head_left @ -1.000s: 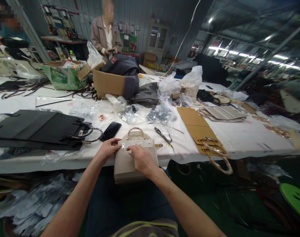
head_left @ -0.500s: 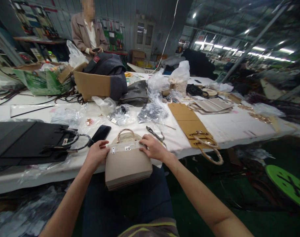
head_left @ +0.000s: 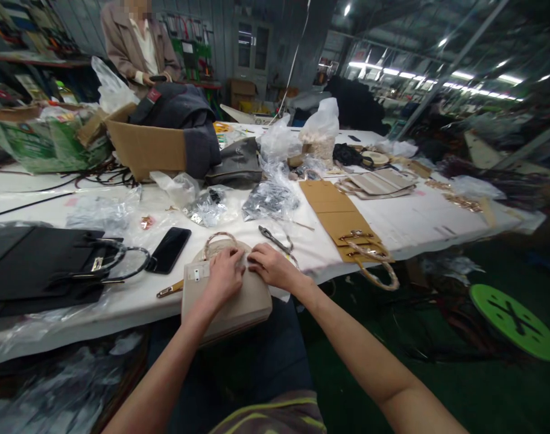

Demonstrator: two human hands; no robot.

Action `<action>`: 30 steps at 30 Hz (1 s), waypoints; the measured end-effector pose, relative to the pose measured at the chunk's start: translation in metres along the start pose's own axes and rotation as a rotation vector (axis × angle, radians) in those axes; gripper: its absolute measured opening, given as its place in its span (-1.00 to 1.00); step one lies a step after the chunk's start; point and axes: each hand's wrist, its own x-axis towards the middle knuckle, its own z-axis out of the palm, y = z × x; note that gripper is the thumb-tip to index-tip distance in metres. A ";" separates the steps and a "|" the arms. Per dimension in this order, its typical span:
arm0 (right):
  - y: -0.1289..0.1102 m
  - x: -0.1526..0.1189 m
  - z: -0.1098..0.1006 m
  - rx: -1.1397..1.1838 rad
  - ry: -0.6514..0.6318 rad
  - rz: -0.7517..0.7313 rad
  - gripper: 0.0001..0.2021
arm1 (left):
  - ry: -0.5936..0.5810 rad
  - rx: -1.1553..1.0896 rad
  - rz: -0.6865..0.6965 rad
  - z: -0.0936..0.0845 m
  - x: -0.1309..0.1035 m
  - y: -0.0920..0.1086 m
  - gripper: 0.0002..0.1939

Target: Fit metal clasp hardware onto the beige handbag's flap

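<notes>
A beige handbag [head_left: 230,313] rests at the table's front edge, over my lap, its wrapped handle [head_left: 221,236] standing up at the back. My left hand [head_left: 226,272] lies over the bag's upper middle, fingers bent and closed at the flap. Right beside it, my right hand [head_left: 269,265] pinches at the top of the bag near its right side. What the fingertips hold is too small to make out. A metal plate [head_left: 196,275] shows on the flap, left of my hands.
Left of the bag are a black phone [head_left: 168,250], a brass-coloured tool [head_left: 170,289] and a black bag [head_left: 44,265]. Pliers [head_left: 275,239] and a tan bag panel [head_left: 341,217] lie right. Behind are a filled cardboard box [head_left: 146,147] and a standing person [head_left: 142,48].
My left hand has moved right, from the bag's left corner to its middle, beside my right hand. The brass-coloured tool now shows left of the bag. The view has shifted slightly.
</notes>
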 end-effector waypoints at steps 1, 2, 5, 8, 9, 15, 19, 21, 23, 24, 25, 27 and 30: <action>0.001 0.000 0.000 0.001 -0.006 0.002 -0.89 | -0.003 0.013 0.002 0.000 0.002 -0.001 -0.51; 0.002 0.000 0.000 0.002 -0.013 0.004 -0.89 | -0.005 0.017 0.000 0.000 0.004 -0.002 -0.51; 0.005 0.001 0.001 0.006 -0.013 -0.005 -0.89 | -0.034 -0.001 -0.030 -0.003 0.008 -0.001 -0.50; 0.007 0.001 0.003 0.031 0.026 -0.022 -0.88 | -0.058 -0.017 -0.069 -0.005 0.010 0.001 -0.49; 0.007 0.001 0.004 0.045 0.039 -0.022 -0.88 | -0.056 -0.019 -0.074 -0.005 0.010 0.002 -0.49; 0.006 -0.004 0.004 0.263 0.189 0.096 -0.81 | -0.017 -0.014 -0.065 -0.002 0.008 0.001 -0.51; -0.001 -0.006 0.007 0.476 0.303 0.282 -0.79 | -0.026 -0.017 -0.072 -0.003 0.007 0.002 -0.50; -0.003 -0.005 0.011 0.544 0.265 0.356 -0.76 | -0.039 -0.023 -0.088 -0.004 0.007 0.003 -0.49; -0.005 -0.004 0.014 0.575 0.241 0.401 -0.77 | -0.049 -0.020 -0.106 -0.006 0.007 0.005 -0.49; -0.005 -0.003 0.016 0.574 0.234 0.408 -0.80 | -0.051 -0.015 -0.112 -0.006 0.007 0.006 -0.49; -0.005 -0.002 0.017 0.564 0.232 0.410 -0.83 | -0.050 -0.007 -0.116 -0.006 0.006 0.006 -0.50; -0.005 0.000 0.017 0.534 0.238 0.399 -0.86 | -0.049 0.007 -0.115 -0.006 0.006 0.007 -0.51; -0.004 0.002 0.018 0.493 0.258 0.366 -0.87 | -0.051 0.012 -0.112 -0.007 0.005 0.008 -0.51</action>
